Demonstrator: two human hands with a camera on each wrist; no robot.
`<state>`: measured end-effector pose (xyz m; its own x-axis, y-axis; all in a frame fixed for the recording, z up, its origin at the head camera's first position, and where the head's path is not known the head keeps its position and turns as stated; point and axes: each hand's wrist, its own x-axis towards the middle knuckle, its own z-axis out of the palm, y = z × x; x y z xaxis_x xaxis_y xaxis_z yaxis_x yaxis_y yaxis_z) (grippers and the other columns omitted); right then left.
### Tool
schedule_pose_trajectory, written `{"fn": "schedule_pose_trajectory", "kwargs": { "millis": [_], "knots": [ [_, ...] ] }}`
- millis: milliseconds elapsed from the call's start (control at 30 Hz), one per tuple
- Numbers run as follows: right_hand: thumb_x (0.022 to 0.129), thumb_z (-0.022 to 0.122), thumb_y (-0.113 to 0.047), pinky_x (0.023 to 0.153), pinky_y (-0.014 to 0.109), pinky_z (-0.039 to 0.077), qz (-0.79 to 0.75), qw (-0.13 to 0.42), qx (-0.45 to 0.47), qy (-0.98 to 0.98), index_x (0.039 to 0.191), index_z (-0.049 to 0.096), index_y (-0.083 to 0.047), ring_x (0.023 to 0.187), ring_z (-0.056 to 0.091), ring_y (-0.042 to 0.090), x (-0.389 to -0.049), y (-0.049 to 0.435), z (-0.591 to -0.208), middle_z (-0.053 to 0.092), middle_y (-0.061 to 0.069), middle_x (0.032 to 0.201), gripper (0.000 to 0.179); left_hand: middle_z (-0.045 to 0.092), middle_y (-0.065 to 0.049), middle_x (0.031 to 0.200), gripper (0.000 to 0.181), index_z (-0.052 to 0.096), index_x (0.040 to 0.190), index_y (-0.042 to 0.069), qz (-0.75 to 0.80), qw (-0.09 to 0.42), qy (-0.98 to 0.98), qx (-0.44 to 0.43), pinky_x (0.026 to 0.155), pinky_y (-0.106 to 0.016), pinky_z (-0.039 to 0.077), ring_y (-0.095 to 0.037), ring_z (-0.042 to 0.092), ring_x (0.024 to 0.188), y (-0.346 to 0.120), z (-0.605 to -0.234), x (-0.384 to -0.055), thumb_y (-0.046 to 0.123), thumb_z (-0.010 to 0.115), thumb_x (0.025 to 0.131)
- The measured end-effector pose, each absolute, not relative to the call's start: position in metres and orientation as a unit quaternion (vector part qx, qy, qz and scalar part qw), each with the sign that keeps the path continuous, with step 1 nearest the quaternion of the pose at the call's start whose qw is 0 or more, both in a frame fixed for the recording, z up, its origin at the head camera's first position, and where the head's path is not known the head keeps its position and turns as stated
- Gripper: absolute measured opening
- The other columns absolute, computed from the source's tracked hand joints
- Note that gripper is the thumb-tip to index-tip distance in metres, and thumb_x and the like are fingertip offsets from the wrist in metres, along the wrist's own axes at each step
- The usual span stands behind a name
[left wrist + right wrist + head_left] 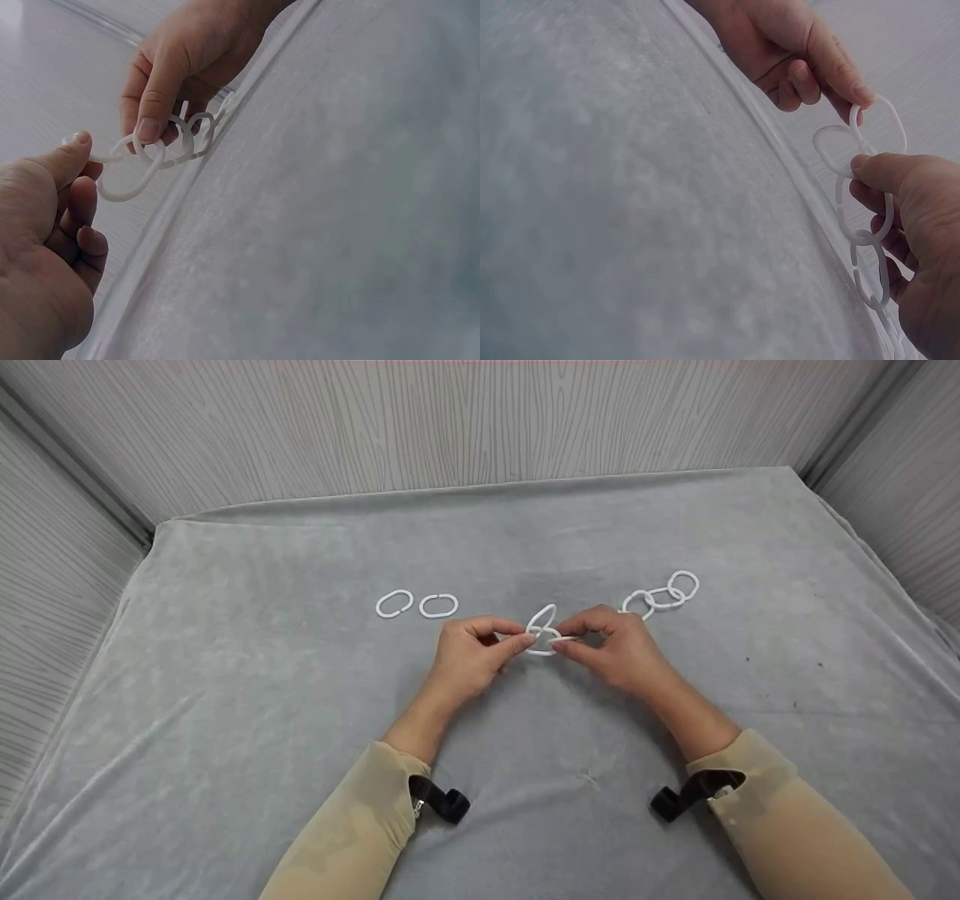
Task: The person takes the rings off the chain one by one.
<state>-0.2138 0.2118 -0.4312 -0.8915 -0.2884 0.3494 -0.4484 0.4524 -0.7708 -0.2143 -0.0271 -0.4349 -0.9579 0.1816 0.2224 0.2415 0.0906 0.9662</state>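
Between the fingertips of both hands are several white plastic chain links, hooked through one another above the cloth. My left hand pinches the end link between thumb and forefinger; its other fingers are curled in, as the right wrist view shows. My right hand pinches the chain by a neighbouring link, thumb against forefinger. More joined links hang past the right fingers. In the head view, this chain's far part trails behind the right hand on the cloth. Fingertips hide where the held links meet.
Two loose white links, one oval and another with a small gap, lie left of the hands. Grey cloth with creases covers the table. Pale wood-grain panels stand behind and at both sides.
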Motion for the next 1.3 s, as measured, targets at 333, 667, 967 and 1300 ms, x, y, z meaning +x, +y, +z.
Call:
{"fn": "schedule_pose_trajectory", "kwargs": {
  "millis": [333, 667, 967, 1300],
  "knots": [
    [0.088, 0.087, -0.006, 0.090, 0.028, 0.052, 0.477, 0.078, 0.222, -0.847, 0.101, 0.085, -0.010, 0.096, 0.070, 0.018, -0.2141, 0.2103, -0.4319, 0.078, 0.001, 0.097, 0.014, 0.057, 0.005, 0.054, 0.011, 0.085, 0.093, 0.006, -0.665, 0.015, -0.734, -0.135, 0.047, -0.022, 0.042, -0.009, 0.050, 0.048, -0.0267, -0.4352, -0.2143, 0.015, 0.090, 0.087],
    [0.088, 0.087, -0.006, 0.089, 0.031, 0.053, 0.474, 0.076, 0.222, -0.849, 0.101, 0.085, -0.010, 0.095, 0.070, 0.018, -0.2137, 0.2109, -0.4317, 0.078, 0.001, 0.096, 0.014, 0.057, 0.005, 0.054, 0.011, 0.085, 0.093, 0.006, -0.666, 0.010, -0.734, -0.135, 0.045, -0.022, 0.040, -0.009, 0.049, 0.046, -0.0268, -0.4343, -0.2140, 0.013, 0.090, 0.087],
    [0.089, 0.087, -0.007, 0.089, 0.034, 0.053, 0.470, 0.075, 0.230, -0.849, 0.099, 0.084, -0.010, 0.095, 0.069, 0.019, -0.2137, 0.2106, -0.4322, 0.078, 0.000, 0.095, 0.011, 0.062, 0.004, 0.061, 0.012, 0.085, 0.092, 0.005, -0.659, 0.029, -0.738, -0.141, 0.047, -0.021, 0.037, -0.007, 0.046, 0.051, -0.0261, -0.4354, -0.2148, 0.013, 0.091, 0.085],
    [0.087, 0.088, -0.006, 0.087, 0.034, 0.053, 0.469, 0.074, 0.225, -0.851, 0.097, 0.084, -0.009, 0.093, 0.069, 0.018, -0.2144, 0.2103, -0.4334, 0.077, 0.001, 0.094, 0.012, 0.069, -0.002, 0.069, 0.015, 0.085, 0.092, 0.005, -0.661, 0.035, -0.739, -0.125, 0.050, -0.020, 0.036, -0.005, 0.046, 0.055, -0.0268, -0.4359, -0.2145, 0.015, 0.092, 0.084]
  ]
}}
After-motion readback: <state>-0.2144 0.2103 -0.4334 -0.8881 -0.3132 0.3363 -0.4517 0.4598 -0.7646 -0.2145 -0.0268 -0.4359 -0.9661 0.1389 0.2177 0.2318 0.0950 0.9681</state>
